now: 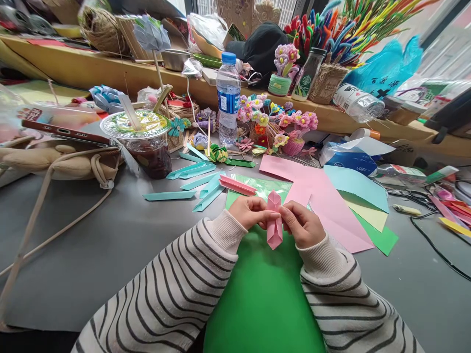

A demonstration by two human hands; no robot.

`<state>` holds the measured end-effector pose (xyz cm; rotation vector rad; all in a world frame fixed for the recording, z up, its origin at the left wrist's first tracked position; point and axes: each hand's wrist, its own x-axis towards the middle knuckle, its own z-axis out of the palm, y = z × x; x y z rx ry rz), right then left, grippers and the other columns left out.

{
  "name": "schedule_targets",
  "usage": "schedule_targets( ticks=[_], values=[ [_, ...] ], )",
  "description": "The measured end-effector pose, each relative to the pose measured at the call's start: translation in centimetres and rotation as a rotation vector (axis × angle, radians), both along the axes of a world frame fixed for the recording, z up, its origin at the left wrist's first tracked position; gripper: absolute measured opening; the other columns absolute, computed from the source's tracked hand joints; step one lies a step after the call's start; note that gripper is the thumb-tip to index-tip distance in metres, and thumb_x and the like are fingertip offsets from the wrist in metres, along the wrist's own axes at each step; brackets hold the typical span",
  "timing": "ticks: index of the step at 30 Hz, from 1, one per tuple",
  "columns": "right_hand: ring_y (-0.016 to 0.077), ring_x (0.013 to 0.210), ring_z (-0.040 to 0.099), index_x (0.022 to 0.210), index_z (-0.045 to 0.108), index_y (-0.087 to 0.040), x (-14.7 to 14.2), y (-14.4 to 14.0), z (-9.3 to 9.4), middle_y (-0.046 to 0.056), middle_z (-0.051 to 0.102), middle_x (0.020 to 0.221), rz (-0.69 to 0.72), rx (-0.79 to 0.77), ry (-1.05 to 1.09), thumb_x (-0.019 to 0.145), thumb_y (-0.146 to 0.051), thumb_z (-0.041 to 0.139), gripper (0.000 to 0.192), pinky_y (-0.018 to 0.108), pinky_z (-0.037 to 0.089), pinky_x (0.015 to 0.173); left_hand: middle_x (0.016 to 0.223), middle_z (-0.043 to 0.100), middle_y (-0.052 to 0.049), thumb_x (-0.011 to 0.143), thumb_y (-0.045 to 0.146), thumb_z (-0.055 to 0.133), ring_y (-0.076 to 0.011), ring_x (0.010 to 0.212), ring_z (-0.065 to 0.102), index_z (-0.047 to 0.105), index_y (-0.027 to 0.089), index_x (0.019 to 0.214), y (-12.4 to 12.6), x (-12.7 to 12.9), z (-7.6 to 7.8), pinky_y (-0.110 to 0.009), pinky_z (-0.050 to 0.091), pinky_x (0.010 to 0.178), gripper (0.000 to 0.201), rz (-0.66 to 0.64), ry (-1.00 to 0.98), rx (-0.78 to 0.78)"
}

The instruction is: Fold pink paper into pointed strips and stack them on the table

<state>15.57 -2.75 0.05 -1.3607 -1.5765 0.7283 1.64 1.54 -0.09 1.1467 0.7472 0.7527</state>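
Observation:
A folded strip of pink paper [274, 235] with pointed ends stands upright between my hands, above a green sheet [265, 299]. My left hand [253, 213] pinches its left side near the middle. Thumb and fingers of my right hand [300, 223] grip the opposite edge. Just behind my left hand lies another folded pink strip [237, 186], and several folded light-blue strips [206, 184] are spread to its left. Flat pink paper [331, 211] lies beyond my right hand, overlapping light-blue paper [358, 189] and a green sheet corner [384, 240].
A lidded cup of dark drink [150, 152] with a straw stands at the left, near a phone [66, 127] and a beige bag [66, 159]. Behind are a water bottle [228, 103] and handmade flowers [294, 122]. A black cable [434, 245] runs along the right.

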Motion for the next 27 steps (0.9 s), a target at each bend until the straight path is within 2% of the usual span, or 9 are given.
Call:
schedule_targets(
  ticks=[5,11,17,20,23,27],
  values=[
    [0.0084,0.039,0.038,0.059,0.049,-0.019,0.2,0.2,-0.3,-0.003,0.042,0.045,-0.010,0.028,-0.038,0.074,-0.041,0.042,0.028,0.021,0.031,0.036,0.047,0.055,0.001,0.051,0.029,0.068,-0.0069,0.044,0.051,0.053,0.009,0.051,-0.1,0.0,0.1,-0.020,0.043,0.047,0.025,-0.004,-0.002,-0.012],
    [0.0080,0.039,0.036,0.058,0.049,-0.019,0.5,0.3,-0.5,-0.003,0.041,0.046,-0.081,0.080,-0.082,0.074,-0.039,0.044,0.026,0.021,0.031,0.036,0.052,0.057,0.001,0.055,0.032,0.065,-0.0079,0.050,0.053,0.057,0.009,0.062,-0.2,0.3,0.5,-0.020,0.043,0.050,0.025,0.040,-0.025,0.001],
    [0.0073,0.040,0.038,0.056,0.049,-0.018,0.5,0.2,-0.2,-0.002,0.044,0.048,-0.112,0.044,-0.025,0.072,-0.036,0.048,0.025,0.020,0.032,0.036,0.058,0.058,0.001,0.052,0.019,0.068,-0.0092,0.054,0.055,0.049,0.012,0.072,-0.3,0.4,0.1,-0.021,0.043,0.052,0.028,-0.065,-0.009,0.066],
    [0.0107,0.052,0.050,0.075,0.052,-0.018,0.7,0.3,0.1,0.002,0.054,0.065,-0.112,0.031,0.063,0.068,-0.034,0.055,0.018,0.021,0.041,0.043,0.054,0.055,0.001,0.060,0.023,0.063,-0.0085,0.047,0.052,0.048,0.012,0.078,-0.4,0.3,-0.1,-0.021,0.042,0.048,0.026,-0.091,0.062,0.182],
    [0.0141,0.069,0.055,0.099,0.048,-0.021,1.1,0.5,0.4,0.004,0.054,0.086,-0.063,0.084,0.102,0.063,-0.031,0.060,0.040,0.025,0.048,0.054,0.053,0.053,0.002,0.064,0.027,0.059,-0.0079,0.045,0.049,0.050,0.011,0.082,-0.4,0.1,-0.1,-0.020,0.041,0.045,0.025,-0.123,0.125,0.271],
    [0.0153,0.077,0.054,0.105,0.048,-0.023,2.0,0.7,0.6,0.006,0.050,0.096,0.043,0.166,0.023,0.066,-0.028,0.059,0.041,0.027,0.050,0.060,0.053,0.051,0.002,0.066,0.029,0.056,-0.0079,0.047,0.049,0.055,0.010,0.084,-0.3,-0.1,0.1,-0.019,0.041,0.046,0.026,-0.103,0.190,0.344]
  ],
)
